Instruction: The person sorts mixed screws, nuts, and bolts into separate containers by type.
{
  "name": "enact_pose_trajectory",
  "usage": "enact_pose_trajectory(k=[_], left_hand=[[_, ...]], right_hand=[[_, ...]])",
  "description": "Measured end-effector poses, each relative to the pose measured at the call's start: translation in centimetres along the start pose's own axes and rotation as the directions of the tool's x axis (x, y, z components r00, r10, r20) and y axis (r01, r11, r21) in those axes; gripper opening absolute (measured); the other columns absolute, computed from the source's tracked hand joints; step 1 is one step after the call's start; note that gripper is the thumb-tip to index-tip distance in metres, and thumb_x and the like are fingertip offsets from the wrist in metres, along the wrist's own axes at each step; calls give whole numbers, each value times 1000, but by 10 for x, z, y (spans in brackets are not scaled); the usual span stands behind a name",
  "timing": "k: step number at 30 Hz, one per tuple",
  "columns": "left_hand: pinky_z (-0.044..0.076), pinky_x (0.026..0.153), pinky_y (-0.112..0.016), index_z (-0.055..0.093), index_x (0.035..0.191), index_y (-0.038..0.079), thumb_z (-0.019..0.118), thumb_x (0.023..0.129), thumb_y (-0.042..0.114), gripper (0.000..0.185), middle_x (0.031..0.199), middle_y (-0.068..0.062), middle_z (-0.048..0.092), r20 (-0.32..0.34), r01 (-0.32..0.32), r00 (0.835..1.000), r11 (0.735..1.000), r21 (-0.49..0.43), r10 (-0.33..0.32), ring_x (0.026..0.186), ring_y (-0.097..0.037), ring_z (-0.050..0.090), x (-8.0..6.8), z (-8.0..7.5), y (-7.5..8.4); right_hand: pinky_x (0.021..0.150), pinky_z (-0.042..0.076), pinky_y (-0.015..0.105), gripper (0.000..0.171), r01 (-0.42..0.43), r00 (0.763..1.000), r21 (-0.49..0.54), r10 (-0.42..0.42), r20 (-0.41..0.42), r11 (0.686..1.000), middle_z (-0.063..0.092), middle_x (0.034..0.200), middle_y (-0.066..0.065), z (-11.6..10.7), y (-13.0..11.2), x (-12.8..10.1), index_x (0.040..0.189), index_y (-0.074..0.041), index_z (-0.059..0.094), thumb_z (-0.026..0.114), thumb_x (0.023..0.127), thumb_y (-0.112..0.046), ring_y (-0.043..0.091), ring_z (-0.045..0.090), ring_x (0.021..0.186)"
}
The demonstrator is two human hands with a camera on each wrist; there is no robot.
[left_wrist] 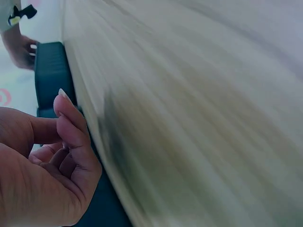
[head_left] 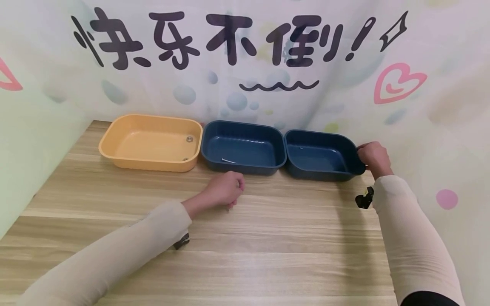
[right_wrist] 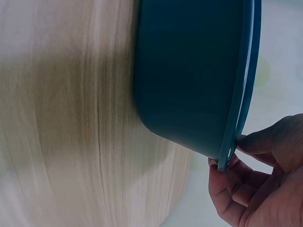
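My left hand (head_left: 226, 189) is over the table just in front of the middle blue bin (head_left: 245, 169), its fingers curled in and the thumb against them. A small shiny piece (head_left: 237, 184) shows at those fingers; its kind is too small to tell. On the far right, my right hand (head_left: 376, 156) pinches the rim of the right blue bin (head_left: 321, 175). In the right wrist view, thumb and fingers grip that bin's rim tab (right_wrist: 229, 156) from both sides. The middle bin holds a thin shiny pin-like piece (head_left: 229, 161).
Left of the blue bins stands a yellow bin (head_left: 149, 163) with a metal nut-like ring (head_left: 189, 139) and another small piece (head_left: 185, 159) in it. All three bins stand in a row at the back of the wooden table (head_left: 268, 246), before a printed cloth (head_left: 183, 93).
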State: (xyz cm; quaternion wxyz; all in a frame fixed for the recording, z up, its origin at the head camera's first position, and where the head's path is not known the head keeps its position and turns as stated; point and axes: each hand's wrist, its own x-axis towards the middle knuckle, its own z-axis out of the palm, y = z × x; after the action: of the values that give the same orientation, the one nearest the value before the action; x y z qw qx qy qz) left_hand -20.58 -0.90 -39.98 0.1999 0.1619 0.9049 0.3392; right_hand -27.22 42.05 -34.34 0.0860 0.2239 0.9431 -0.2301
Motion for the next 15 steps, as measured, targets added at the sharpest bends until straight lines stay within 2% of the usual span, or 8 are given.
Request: enact_pose_trajectory(k=[3, 9, 15], left_hand=[[40, 44, -21, 62, 90, 10, 52, 90, 2, 13, 52, -1, 60, 21, -26, 999, 1000, 13, 26, 47, -19, 64, 3, 4, 13], [41, 46, -23, 63, 98, 9, 53, 92, 3, 13, 58, -4, 61, 73, -50, 996, 998, -42, 53, 54, -24, 66, 9, 14, 42], [45, 47, -23, 62, 94, 13, 53, 94, 5, 11, 59, -3, 61, 86, -87, 992, 996, -29, 89, 51, -18, 63, 13, 24, 68]], right_hand=[[68, 58, 38, 46, -4, 1000, 2, 4, -1, 1000, 47, 136, 32, 0, 1, 0, 135, 3, 52, 41, 94, -15, 41, 57, 105], [65, 57, 36, 46, -4, 1000, -3, 4, -12, 1000, 48, 135, 32, 0, 3, -1, 135, 2, 53, 41, 94, -16, 41, 58, 103], [65, 57, 37, 46, -17, 1000, 3, 17, -6, 1000, 47, 135, 31, 1, 3, 0, 135, 2, 53, 41, 94, -17, 40, 57, 103]])
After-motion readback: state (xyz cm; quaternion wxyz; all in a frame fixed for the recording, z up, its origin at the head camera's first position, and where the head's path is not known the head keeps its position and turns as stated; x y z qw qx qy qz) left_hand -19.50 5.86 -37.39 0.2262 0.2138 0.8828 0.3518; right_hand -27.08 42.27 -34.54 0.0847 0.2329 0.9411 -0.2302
